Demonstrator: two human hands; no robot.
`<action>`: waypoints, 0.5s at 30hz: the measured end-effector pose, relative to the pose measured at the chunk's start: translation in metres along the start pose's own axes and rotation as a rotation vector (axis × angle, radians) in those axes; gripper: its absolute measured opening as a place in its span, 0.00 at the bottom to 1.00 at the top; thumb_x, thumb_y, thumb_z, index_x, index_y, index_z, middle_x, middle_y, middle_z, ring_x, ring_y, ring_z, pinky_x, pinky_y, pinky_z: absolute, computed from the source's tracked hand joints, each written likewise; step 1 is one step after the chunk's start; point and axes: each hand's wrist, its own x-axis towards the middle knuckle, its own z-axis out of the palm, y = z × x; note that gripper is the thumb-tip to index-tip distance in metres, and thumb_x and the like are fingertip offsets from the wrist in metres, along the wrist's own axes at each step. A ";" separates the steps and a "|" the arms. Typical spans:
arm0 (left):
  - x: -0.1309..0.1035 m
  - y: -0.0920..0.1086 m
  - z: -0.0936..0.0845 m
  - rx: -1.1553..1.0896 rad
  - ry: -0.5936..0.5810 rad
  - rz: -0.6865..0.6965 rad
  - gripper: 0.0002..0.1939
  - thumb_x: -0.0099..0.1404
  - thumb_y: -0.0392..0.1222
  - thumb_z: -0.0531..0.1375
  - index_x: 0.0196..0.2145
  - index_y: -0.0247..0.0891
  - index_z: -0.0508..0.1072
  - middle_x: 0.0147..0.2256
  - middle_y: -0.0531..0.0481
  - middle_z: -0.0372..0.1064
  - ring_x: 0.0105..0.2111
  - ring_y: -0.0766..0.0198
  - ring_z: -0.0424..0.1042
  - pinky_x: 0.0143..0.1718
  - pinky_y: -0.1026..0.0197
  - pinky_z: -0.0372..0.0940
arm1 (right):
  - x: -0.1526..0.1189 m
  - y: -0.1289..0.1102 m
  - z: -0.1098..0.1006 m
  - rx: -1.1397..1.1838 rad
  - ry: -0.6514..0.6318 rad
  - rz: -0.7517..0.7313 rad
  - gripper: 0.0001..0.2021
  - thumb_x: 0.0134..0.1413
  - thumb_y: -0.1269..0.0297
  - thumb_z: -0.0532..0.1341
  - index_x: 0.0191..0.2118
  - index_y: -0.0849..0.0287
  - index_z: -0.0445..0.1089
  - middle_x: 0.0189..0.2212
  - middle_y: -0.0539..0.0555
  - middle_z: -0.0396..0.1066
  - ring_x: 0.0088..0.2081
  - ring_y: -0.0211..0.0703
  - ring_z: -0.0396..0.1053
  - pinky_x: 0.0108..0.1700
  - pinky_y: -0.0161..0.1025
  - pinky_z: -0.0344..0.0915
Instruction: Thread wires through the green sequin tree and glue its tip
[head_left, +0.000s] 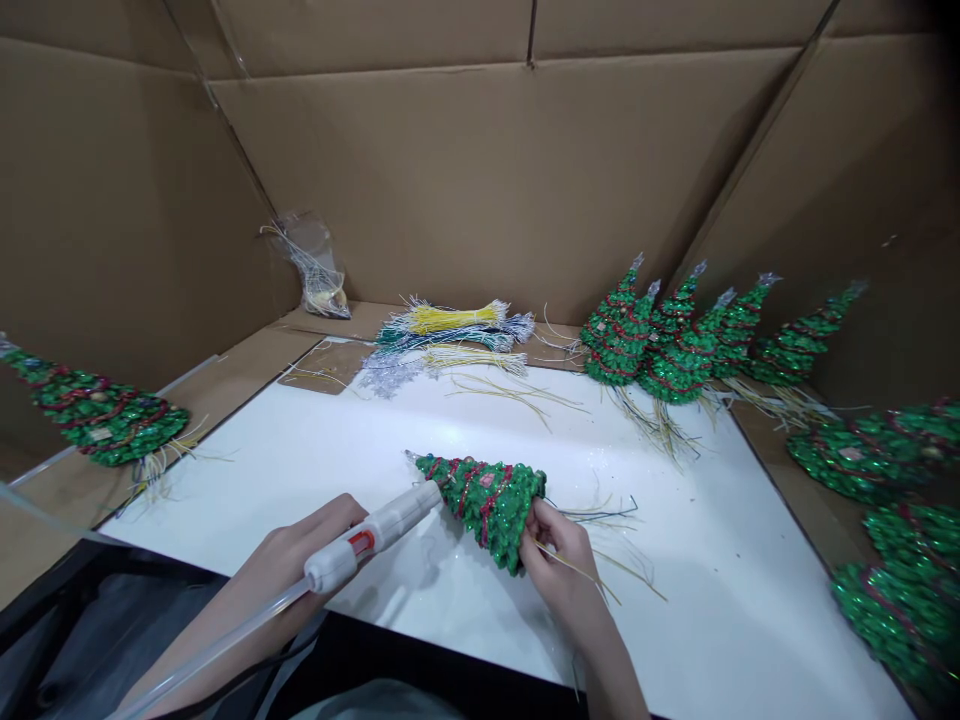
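Note:
My left hand [315,545] is closed around a white hot glue gun [390,525] with a clear glue stick running out of its back end. The gun's nozzle points at the upper part of a small green Christmas tree [487,510], close to its red garland; I cannot tell whether it touches. The tree lies tilted above the white board, its tip to the left. My right hand [559,560] grips the tree by its base, with thin yellow and dark wires [615,515] trailing out past the fingers.
Several finished-looking trees [682,340] stand at the back right, more [862,455] at the right edge, one [112,415] at the left. Wire bundles [457,320], silvery snowflakes [390,372] and a plastic bag [319,270] lie at the back. Cardboard walls [480,170] enclose the white board [675,620].

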 end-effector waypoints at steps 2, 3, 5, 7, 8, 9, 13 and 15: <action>0.000 0.001 -0.001 -0.004 -0.002 -0.005 0.07 0.70 0.41 0.48 0.33 0.41 0.61 0.29 0.53 0.66 0.25 0.67 0.66 0.26 0.68 0.58 | -0.001 0.000 0.000 -0.001 -0.002 -0.002 0.11 0.56 0.66 0.54 0.25 0.57 0.54 0.20 0.45 0.54 0.23 0.34 0.53 0.26 0.33 0.51; -0.001 0.002 -0.001 -0.007 -0.008 -0.009 0.07 0.70 0.41 0.48 0.33 0.41 0.61 0.30 0.53 0.66 0.25 0.67 0.66 0.26 0.68 0.58 | -0.001 0.000 0.000 -0.004 -0.003 -0.004 0.10 0.56 0.66 0.54 0.25 0.57 0.54 0.20 0.45 0.54 0.23 0.34 0.53 0.26 0.33 0.51; -0.002 0.003 -0.002 -0.012 -0.026 -0.021 0.07 0.70 0.41 0.48 0.34 0.41 0.61 0.30 0.53 0.67 0.25 0.67 0.66 0.26 0.68 0.58 | -0.001 -0.001 0.000 -0.012 -0.002 -0.010 0.10 0.56 0.67 0.54 0.25 0.57 0.54 0.20 0.45 0.54 0.23 0.34 0.53 0.26 0.33 0.51; -0.002 0.003 -0.003 -0.020 -0.038 -0.027 0.07 0.70 0.41 0.48 0.34 0.41 0.61 0.30 0.53 0.67 0.25 0.67 0.66 0.26 0.68 0.59 | -0.001 -0.002 -0.001 -0.020 0.001 -0.013 0.11 0.56 0.68 0.54 0.24 0.57 0.53 0.20 0.45 0.54 0.24 0.34 0.53 0.26 0.33 0.51; -0.002 0.003 -0.003 -0.027 -0.039 -0.031 0.07 0.70 0.42 0.48 0.34 0.41 0.61 0.30 0.53 0.67 0.25 0.67 0.66 0.26 0.68 0.58 | -0.001 -0.002 -0.001 -0.022 0.003 -0.013 0.11 0.56 0.68 0.54 0.24 0.57 0.54 0.20 0.45 0.54 0.24 0.34 0.53 0.26 0.33 0.50; -0.002 0.003 -0.003 -0.036 -0.042 -0.033 0.07 0.70 0.42 0.48 0.34 0.41 0.61 0.30 0.53 0.67 0.25 0.67 0.66 0.26 0.68 0.59 | -0.001 -0.003 -0.001 -0.023 0.003 -0.013 0.11 0.56 0.68 0.54 0.24 0.57 0.54 0.20 0.45 0.54 0.23 0.34 0.53 0.26 0.33 0.50; -0.002 0.001 -0.002 -0.065 -0.037 -0.037 0.06 0.68 0.42 0.50 0.34 0.41 0.62 0.29 0.54 0.67 0.24 0.67 0.65 0.25 0.67 0.58 | 0.000 -0.002 -0.001 -0.016 0.002 -0.009 0.11 0.56 0.68 0.54 0.24 0.57 0.54 0.20 0.45 0.54 0.23 0.34 0.53 0.26 0.32 0.51; -0.002 0.002 -0.001 -0.069 -0.034 -0.050 0.06 0.68 0.42 0.50 0.33 0.41 0.62 0.28 0.54 0.67 0.23 0.67 0.64 0.25 0.67 0.57 | 0.000 -0.001 -0.001 -0.016 -0.001 -0.007 0.11 0.56 0.68 0.54 0.24 0.57 0.54 0.20 0.45 0.54 0.23 0.33 0.53 0.26 0.32 0.51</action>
